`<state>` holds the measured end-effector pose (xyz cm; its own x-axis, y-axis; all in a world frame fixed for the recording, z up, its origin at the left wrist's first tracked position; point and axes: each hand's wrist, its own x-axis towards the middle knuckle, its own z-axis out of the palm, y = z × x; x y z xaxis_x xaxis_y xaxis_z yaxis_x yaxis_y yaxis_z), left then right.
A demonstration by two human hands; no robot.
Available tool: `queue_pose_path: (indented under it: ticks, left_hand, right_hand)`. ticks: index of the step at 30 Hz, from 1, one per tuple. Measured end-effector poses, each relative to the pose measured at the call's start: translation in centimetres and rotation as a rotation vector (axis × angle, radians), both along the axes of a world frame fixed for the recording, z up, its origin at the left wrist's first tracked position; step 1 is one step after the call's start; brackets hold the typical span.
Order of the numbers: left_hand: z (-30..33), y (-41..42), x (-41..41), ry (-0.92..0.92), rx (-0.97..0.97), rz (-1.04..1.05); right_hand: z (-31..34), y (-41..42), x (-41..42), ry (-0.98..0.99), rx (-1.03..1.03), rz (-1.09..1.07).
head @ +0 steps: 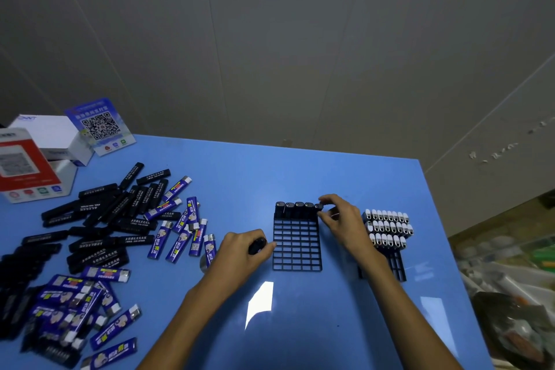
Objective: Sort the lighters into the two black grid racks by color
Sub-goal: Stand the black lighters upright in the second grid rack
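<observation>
Two black grid racks stand on the blue table. The middle rack (pixel 297 246) has one far row of black lighters (pixel 292 210) upright in it. The right rack (pixel 396 264) holds several rows of blue lighters (pixel 387 228) with silver tops. My right hand (pixel 338 219) pinches a black lighter (pixel 318 207) at the far right corner of the middle rack. My left hand (pixel 243 249) rests at that rack's left edge, closed around another black lighter (pixel 257 245). Loose black lighters (pixel 99 219) and loose blue lighters (pixel 180 237) lie mixed on the left.
At the far left corner stand a white box (pixel 51 132), a blue QR code sign (pixel 100 126) and a red-and-white QR code stand (pixel 27 165). The table's right edge (pixel 450 249) drops off to clutter below. A grey wall lies behind the table.
</observation>
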<state>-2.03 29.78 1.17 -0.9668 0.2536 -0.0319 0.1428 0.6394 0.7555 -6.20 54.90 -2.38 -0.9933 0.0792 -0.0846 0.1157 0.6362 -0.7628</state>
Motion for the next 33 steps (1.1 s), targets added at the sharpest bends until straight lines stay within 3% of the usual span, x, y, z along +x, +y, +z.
queue_pose_path:
  ticks: [4,7,14,26,33]
  left_hand:
    - [0.3,0.0,0.2,0.0,-0.027,0.006]
    - [0.2,0.1,0.4,-0.007,-0.048,0.01]
    - [-0.6,0.5,0.6,-0.033,-0.045,-0.009]
    - [0.3,-0.6,1.6,-0.065,-0.097,-0.053]
    - [1.1,-1.1,1.6,-0.073,-0.041,-0.046]
  right_hand:
    - [1.8,-0.7,1.3,0.131,-0.042,-0.116]
    - [3.9,-2.8,2.8,0.18,-0.143,-0.05]
    - [5.6,-7.3,5.6,-0.068,-0.381,0.269]
    - [5.4,-8.4,6.7,-0.197,-0.437,0.341]
    - [5.6,-8.0,6.7,-0.24,-0.583,0.354]
